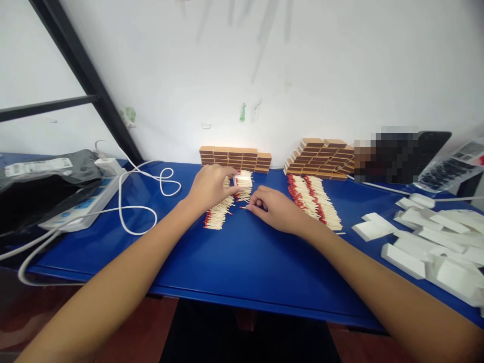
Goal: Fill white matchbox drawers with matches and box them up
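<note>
My left hand (pixel 214 186) is closed on a small white matchbox tray (pixel 242 180), thumb and fingers gripping its sides, with red-tipped matches inside it. Just right of it, my right hand (pixel 274 206) pinches a single match (pixel 244 207), its red head pointing left. Under and beside my left hand lies a pile of loose matches (pixel 216 217), partly hidden by the fingers. Two more rows of matches (pixel 313 201) lie side by side to the right of my right hand, red heads to the left.
Stacked matchboxes (pixel 234 157) stand against the wall, with a second stack (pixel 321 159) to their right. White empty trays (pixel 434 237) are heaped at the right. A power strip (pixel 85 201), white cables (pixel 120 196) and a dark plastic bag (pixel 38 191) occupy the left of the blue table (pixel 242 272).
</note>
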{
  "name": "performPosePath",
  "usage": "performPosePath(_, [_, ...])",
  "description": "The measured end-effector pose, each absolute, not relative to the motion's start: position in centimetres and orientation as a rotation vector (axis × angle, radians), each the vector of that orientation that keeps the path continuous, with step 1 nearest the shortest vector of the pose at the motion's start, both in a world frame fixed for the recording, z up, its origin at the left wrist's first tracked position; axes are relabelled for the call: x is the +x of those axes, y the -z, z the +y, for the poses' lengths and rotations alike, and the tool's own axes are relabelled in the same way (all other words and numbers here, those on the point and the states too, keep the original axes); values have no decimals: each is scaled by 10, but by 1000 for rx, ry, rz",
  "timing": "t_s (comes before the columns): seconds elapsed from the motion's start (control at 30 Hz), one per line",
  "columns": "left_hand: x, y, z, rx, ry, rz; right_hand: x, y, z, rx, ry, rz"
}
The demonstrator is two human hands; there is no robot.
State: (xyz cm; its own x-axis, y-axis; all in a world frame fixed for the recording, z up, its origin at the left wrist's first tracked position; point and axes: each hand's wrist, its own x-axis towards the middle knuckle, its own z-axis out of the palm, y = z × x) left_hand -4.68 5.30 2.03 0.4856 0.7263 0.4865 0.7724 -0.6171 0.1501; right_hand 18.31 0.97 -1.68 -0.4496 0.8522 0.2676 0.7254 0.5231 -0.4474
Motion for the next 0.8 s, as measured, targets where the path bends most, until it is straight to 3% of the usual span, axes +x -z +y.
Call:
performPosePath(0.47, [-47, -20, 54, -2639, 812, -1298, 174, 18, 20, -1476, -326, -2249])
performPosePath(0.8, [-48, -18, 55, -2670, 763, -1255, 202, -2, 14, -1253, -116, -2203])
